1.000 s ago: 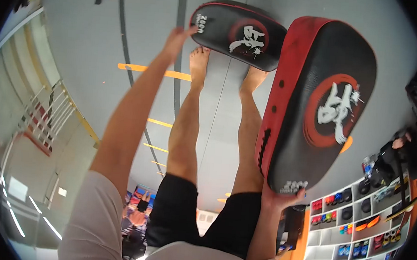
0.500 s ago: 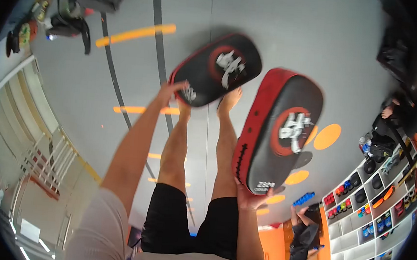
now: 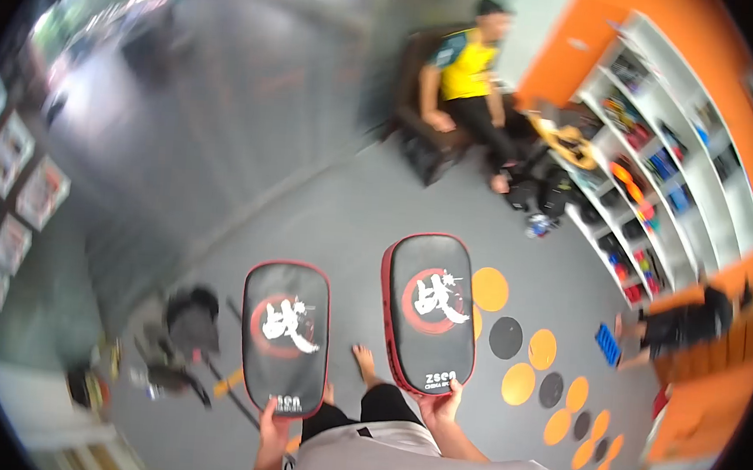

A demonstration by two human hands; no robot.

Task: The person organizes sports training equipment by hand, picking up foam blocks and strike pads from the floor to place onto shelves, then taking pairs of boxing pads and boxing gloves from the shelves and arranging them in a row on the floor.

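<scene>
Two black kick pads with red edges and white lettering stand side by side in front of my body, faces towards me. My left hand grips the left kick pad at its lower end, the thumb lying over the front edge. At the bottom corner of the right kick pad, my right hand is closed, with its other fingers partly hidden behind. The pads are upright and apart, the right one slightly higher. My bare foot shows between them on the grey floor.
A person in a yellow top sits on a dark chair at the back. White shelves with gear line the right wall. Another person is near a blue object. Bags lie on the floor at left; orange dots mark the right.
My view has swung up and turned towards the seated person and shelves. Both kick pads, tilted and at different angles before, now stand nearly upright beside each other, still held.
</scene>
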